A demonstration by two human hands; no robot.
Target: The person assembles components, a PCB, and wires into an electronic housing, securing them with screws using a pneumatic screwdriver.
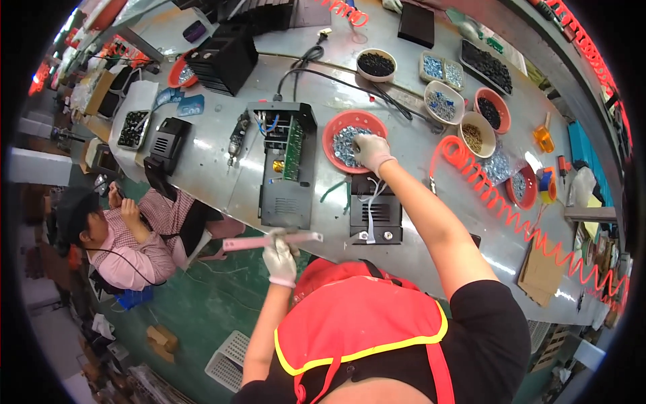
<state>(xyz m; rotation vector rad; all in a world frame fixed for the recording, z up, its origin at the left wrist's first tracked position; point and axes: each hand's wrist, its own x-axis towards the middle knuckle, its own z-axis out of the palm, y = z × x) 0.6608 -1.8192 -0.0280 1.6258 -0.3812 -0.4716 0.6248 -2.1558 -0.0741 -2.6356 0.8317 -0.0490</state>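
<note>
My left hand (pixel 280 259), in a white glove, is closed around a long flat pink bar (pixel 243 242) with a hole near its right end. It holds the bar level by the table's front edge. My right hand (pixel 371 152), also gloved, reaches into a red bowl (pixel 381 121) of small silvery metal parts (pixel 344 145). Its fingers are curled down among them, and whatever they pinch is hidden. Left of the bowl stands an open black metal case (pixel 286 202) with a green circuit board (pixel 293 153) and wires inside. A black slotted panel (pixel 377 219) with white ties lies below the bowl.
A power screwdriver (pixel 237 138) lies left of the case. Bowls of screws and small parts (pixel 444 102) crowd the far right. A red coiled hose (pixel 484 182) crosses the right side, and a black cord (pixel 350 79) runs behind. At left, a person (pixel 131 236) sits beside the table.
</note>
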